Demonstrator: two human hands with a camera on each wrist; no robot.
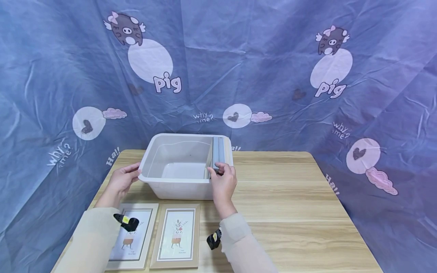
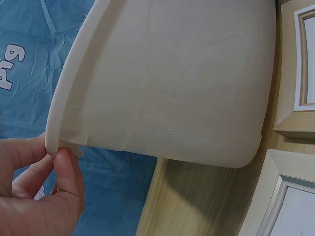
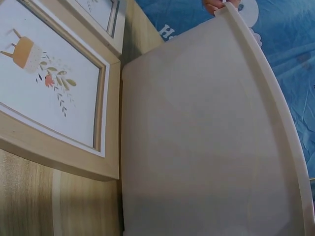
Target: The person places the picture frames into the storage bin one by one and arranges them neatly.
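A pale plastic basin (image 1: 184,189) stands on the table behind two picture frames. At its front left corner my left hand (image 1: 123,179) pinches the rim, thumb and fingers on either side of it; the left wrist view shows this hand (image 2: 44,182) at the lip up close. Along the basin's right inner wall, flat frame-like pieces stand on edge, among them a grey-blue one (image 1: 218,149). My right hand (image 1: 224,185) reaches over the front rim and holds the near end of these pieces between thumb and fingers. The right wrist view hides that hand behind the basin's outer wall (image 3: 197,128).
Side by side before the basin lie a white picture frame (image 1: 142,250) and a light wooden one (image 1: 175,235), both with plant-pot drawings. The left forearm overlaps the white frame. The wooden table (image 1: 290,212) extends rightward. A blue printed cloth (image 1: 211,68) hangs around the table's back and sides.
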